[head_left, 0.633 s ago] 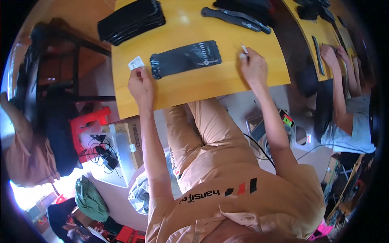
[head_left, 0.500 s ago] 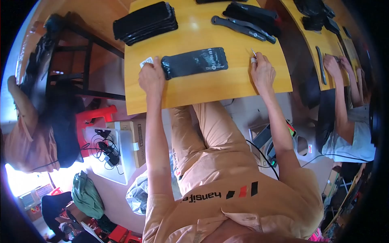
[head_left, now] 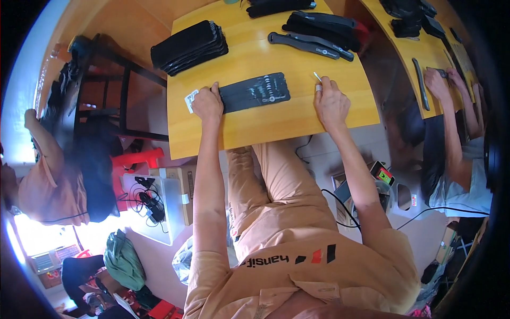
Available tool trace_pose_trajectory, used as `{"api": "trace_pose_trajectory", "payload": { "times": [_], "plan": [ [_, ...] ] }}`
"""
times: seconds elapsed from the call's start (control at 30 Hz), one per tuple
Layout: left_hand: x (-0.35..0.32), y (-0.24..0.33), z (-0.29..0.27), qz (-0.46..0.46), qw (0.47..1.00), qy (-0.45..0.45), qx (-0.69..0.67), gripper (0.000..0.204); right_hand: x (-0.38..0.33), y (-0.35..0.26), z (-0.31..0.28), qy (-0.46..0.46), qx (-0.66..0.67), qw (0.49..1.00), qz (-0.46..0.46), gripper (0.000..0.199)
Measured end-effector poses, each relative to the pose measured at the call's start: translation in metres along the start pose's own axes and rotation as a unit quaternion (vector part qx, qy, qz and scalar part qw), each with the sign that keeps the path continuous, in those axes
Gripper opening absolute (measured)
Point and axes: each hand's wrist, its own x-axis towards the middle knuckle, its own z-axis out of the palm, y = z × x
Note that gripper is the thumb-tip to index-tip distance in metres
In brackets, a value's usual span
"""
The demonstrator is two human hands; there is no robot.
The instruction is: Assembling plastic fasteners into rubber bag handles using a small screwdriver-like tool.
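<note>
My left hand [head_left: 207, 105] overlaps a white label [head_left: 190, 101]; whether its fingers pinch it, I cannot tell. At its right edge, the black pouch [head_left: 252, 93] lies flat on the counter [head_left: 249, 132]. Farther right, a thin tool [head_left: 316, 76] is pinched between the fingers of my right hand [head_left: 332, 103].

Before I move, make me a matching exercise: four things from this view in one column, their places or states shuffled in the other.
Column one
1. Left hand
2. Right hand
3. Stack of black pieces
4. Crumpled green fabric

Column two
A. On the far side of the yellow table, toward the left
B. Off the table, lower left of the picture
C. Holding a slim tool
D. At the left end of the flat black pouch

Pairs: 1-D, 2-C, 3-A, 4-B
</note>
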Motion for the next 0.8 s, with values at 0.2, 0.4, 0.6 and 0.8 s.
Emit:
{"api": "trace_pose_trajectory", "payload": {
  "times": [0.2, 0.4, 0.6, 0.8],
  "plan": [
    [-0.003, -0.011, 0.003, 0.061, 0.993, 0.028, -0.097, 0.036, 0.001, -0.001, -0.002, -0.009, 0.01, 1.0, 0.002, 0.015],
    [-0.018, 0.029, -0.069, 0.185, 0.959, 0.105, -0.187, 0.033, -0.005, 0.002, -0.004, -0.012, 0.0, 1.0, -0.002, 0.015],
    [-0.049, 0.046, -0.092, 0.314, 0.92, 0.148, -0.183, 0.03, 0.0, 0.002, 0.001, 0.0, 0.006, 1.0, -0.006, 0.014],
    [-0.072, 0.009, -0.119, 0.236, 0.897, 0.299, -0.225, 0.021, 0.002, 0.002, 0.0, -0.023, 0.03, 0.999, 0.007, 0.014]
  ]
}}
